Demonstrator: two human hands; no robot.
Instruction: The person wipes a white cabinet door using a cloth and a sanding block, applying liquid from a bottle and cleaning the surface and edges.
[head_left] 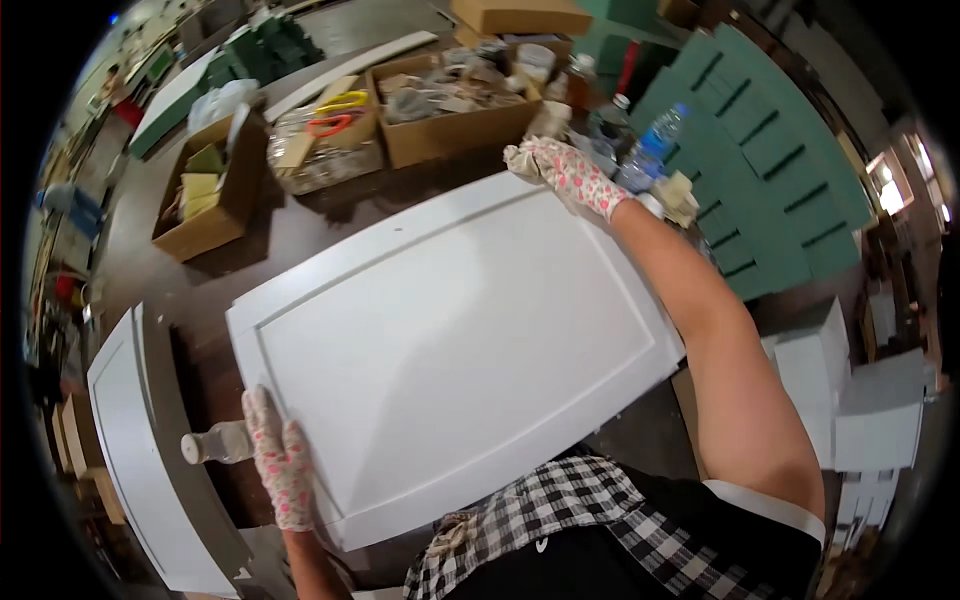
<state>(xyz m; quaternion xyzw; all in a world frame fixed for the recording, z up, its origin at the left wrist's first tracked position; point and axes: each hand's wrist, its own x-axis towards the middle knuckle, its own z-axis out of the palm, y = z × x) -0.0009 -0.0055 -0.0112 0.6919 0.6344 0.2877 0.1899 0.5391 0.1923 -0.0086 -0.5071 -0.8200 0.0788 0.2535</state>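
A white framed panel, like a cabinet door with a recessed middle, lies tilted before me on the dark table. My left hand, in a white glove with pink dots, rests on its left edge with the fingers stretched out. At the far right corner, my right hand in a matching glove is closed on a crumpled beige cloth and presses it to the panel's edge. Just left of my left hand lies a small clear bottle with a pale cap.
Another white panel stands at the left. Along the back are a cardboard box of yellow pads, scissors and a box of scraps. A water bottle stands beyond my right hand, near green slotted panels.
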